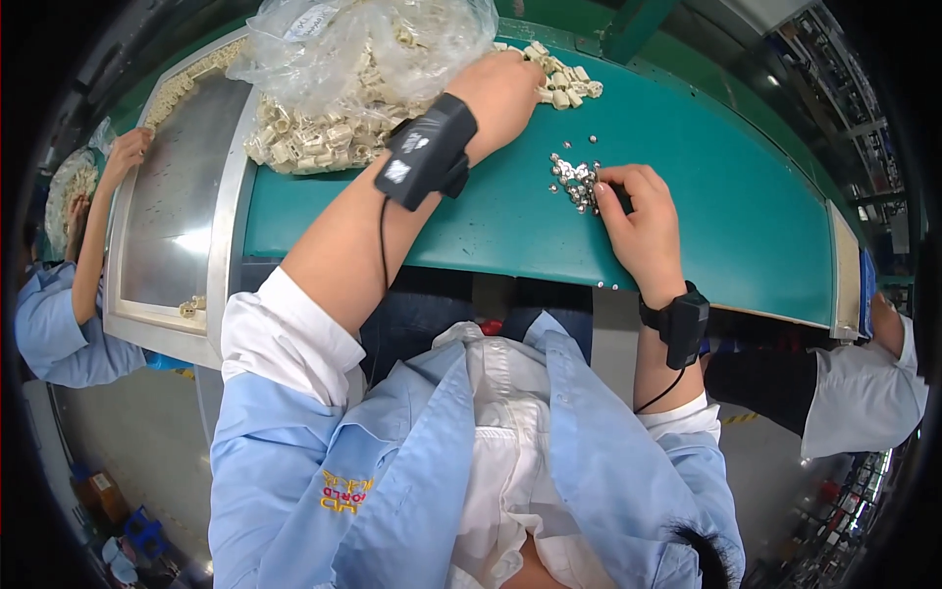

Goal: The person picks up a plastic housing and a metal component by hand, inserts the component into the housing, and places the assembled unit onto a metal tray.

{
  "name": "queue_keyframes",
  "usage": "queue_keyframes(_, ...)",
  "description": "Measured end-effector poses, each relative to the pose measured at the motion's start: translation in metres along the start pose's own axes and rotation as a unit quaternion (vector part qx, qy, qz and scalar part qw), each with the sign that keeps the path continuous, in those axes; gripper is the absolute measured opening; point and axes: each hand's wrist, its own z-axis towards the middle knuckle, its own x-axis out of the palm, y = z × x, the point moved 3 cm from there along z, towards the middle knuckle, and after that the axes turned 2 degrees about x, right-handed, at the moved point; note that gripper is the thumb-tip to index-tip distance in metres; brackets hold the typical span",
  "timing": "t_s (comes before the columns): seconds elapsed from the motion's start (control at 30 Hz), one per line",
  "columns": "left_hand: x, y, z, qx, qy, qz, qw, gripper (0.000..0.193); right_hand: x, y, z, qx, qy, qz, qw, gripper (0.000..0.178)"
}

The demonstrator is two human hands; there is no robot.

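Note:
My left hand (502, 96) reaches to the far side of the green work surface, at the edge of a loose pile of small cream plastic parts (567, 83). Its fingers are mostly hidden behind the back of the hand, so their grip does not show. My right hand (643, 216) rests beside a scattered heap of small shiny metal pieces (577, 182). Thumb and index finger come together in a pinch at the heap's right edge; anything between them is too small to make out. Each wrist wears a black strapped device with a cable.
A clear plastic bag (343, 54) spills many cream parts at the back left. Left of it stands a metal-framed tray (182, 187) with cream parts along its rim, where another person's hand (128, 152) reaches. Another person's sleeve (863, 383) shows at right.

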Motion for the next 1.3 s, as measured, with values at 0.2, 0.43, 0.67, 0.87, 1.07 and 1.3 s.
queue_keyframes(0.2,-0.021,-0.058,-0.062,-0.01,0.03,-0.176,0.984,0.017,-0.003,-0.001,-0.003,0.002,-0.014,0.005,1.0,0.01)
queue_keyframes(0.43,-0.026,-0.067,-0.088,-0.143,0.086,-0.342,0.925,0.019,0.0,0.007,0.01,-0.032,0.054,-0.096,0.993,0.012)
queue_keyframes(0.67,-0.023,-0.065,-0.093,-0.09,0.041,-0.358,0.929,0.019,0.001,-0.006,0.013,0.033,0.013,0.002,0.999,0.011)
queue_keyframes(0.87,-0.025,-0.064,-0.094,-0.106,0.034,-0.376,0.92,0.019,0.003,-0.01,0.009,0.118,0.008,0.097,0.988,0.011)
queue_keyframes(1.07,-0.022,-0.066,-0.096,-0.148,0.029,-0.404,0.902,0.017,0.004,-0.008,0.009,0.062,0.009,0.104,0.993,0.011)
queue_keyframes(1.3,-0.025,-0.063,-0.094,-0.184,-0.015,-0.411,0.893,0.018,0.005,0.002,0.01,-0.068,0.06,0.03,0.995,0.014)
